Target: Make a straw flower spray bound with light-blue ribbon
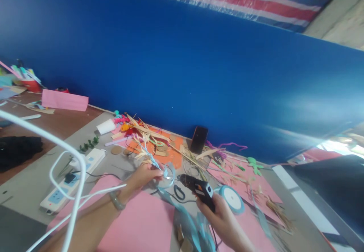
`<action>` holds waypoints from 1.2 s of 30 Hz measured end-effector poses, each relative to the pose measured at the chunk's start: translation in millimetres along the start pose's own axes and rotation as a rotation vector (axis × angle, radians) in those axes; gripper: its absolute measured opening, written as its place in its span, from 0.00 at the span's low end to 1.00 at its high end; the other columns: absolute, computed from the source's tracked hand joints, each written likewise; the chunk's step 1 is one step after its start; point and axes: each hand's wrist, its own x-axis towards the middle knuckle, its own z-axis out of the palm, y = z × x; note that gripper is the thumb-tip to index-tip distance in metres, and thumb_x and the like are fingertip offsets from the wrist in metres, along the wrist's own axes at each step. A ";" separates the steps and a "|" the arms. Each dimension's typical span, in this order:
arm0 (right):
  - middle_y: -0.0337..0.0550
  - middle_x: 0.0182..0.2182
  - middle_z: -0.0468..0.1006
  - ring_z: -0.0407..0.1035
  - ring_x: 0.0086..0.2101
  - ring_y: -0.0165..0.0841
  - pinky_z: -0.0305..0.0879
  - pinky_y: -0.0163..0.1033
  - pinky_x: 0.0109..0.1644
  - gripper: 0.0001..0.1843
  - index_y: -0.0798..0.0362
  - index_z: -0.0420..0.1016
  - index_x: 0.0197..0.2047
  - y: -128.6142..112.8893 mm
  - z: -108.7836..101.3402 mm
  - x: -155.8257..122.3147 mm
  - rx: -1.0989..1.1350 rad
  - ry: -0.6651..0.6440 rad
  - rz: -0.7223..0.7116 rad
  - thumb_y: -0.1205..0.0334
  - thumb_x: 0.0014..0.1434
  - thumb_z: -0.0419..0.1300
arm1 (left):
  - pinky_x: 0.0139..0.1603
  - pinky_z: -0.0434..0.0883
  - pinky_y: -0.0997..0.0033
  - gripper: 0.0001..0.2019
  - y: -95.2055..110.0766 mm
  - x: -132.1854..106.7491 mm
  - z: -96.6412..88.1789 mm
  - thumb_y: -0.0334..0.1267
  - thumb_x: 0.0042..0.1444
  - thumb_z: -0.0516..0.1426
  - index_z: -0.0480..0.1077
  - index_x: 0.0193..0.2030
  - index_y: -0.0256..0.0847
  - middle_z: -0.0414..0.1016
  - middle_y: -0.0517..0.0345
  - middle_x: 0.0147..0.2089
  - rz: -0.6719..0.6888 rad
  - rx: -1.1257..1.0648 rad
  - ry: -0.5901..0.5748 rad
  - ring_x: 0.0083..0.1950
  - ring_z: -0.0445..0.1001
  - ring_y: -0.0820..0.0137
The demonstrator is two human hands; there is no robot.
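Observation:
My left hand [150, 174] pinches a light-blue wrapped stem [152, 160], which has pale straw-coloured petals at its far end. A loop of light-blue ribbon [172, 174] hangs beside the fingertips. A black glue gun [197, 188] is gripped in my right hand [217, 210], its nozzle pointing left toward the ribbon, apart from the stem as far as I can see. Just right of the gun lies a spool of light-blue ribbon [232, 199]. Black scissor handles [179, 193] show below the nozzle, and more ribbon [184, 214] trails down between my hands.
A white power strip [74, 180] and a white cable [81, 168] are at the left. Pink sheets [139, 221] cover the near table. Behind my hands are an orange sheet [176, 151], dried husks, a leaning phone [199, 139] and a blue partition [182, 66].

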 end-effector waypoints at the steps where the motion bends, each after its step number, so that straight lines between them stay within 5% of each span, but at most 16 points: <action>1: 0.38 0.22 0.69 0.61 0.24 0.32 0.58 0.34 0.26 0.16 0.56 0.75 0.34 -2.1 1.8 -1.3 0.008 -0.017 0.009 0.51 0.57 0.56 | 0.27 0.63 0.75 0.12 2.3 -2.4 1.0 0.35 0.42 0.65 0.73 0.35 0.37 0.73 0.62 0.23 -0.001 0.005 0.006 0.25 0.71 0.74; 9: 0.39 0.26 0.70 0.63 0.28 0.33 0.62 0.35 0.31 0.21 0.56 0.73 0.36 -10.4 12.1 1.8 0.032 -0.140 0.061 0.44 0.59 0.55 | 0.31 0.66 0.73 0.11 11.2 -9.4 3.4 0.35 0.41 0.66 0.75 0.34 0.37 0.76 0.60 0.25 -0.007 0.018 -0.031 0.27 0.73 0.72; 16: 0.33 0.20 0.60 0.56 0.23 0.28 0.53 0.33 0.23 0.21 0.54 0.68 0.29 -13.3 15.2 6.0 0.004 -0.110 0.065 0.44 0.60 0.55 | 0.33 0.69 0.71 0.10 11.5 -5.8 0.0 0.34 0.41 0.66 0.75 0.32 0.38 0.77 0.58 0.25 -0.008 0.061 -0.078 0.31 0.76 0.68; 36: 0.33 0.17 0.60 0.55 0.20 0.29 0.51 0.34 0.21 0.26 0.52 0.67 0.24 -12.7 14.6 4.6 -0.107 -0.080 0.069 0.37 0.58 0.55 | 0.37 0.70 0.72 0.08 6.4 -5.3 -6.3 0.37 0.46 0.65 0.76 0.34 0.39 0.80 0.56 0.28 0.076 0.119 -0.170 0.35 0.77 0.67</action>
